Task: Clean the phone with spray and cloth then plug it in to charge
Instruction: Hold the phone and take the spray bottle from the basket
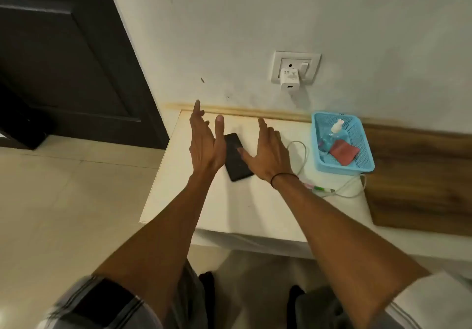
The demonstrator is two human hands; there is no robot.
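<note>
A black phone lies flat, screen dark, on a small white table. My left hand hovers over the phone's left side, fingers spread, holding nothing. Just right of the phone, my right hand is held out flat and empty, its thumb over the phone's edge. At the table's right end a blue basket holds a clear spray bottle and a folded red cloth. A white charging cable lies beside the basket. A white charger sits in the wall socket.
The table stands against a white wall with a wooden trim strip. A dark door is at the left. A wooden panel runs along the right. Pale floor tiles lie left of the table.
</note>
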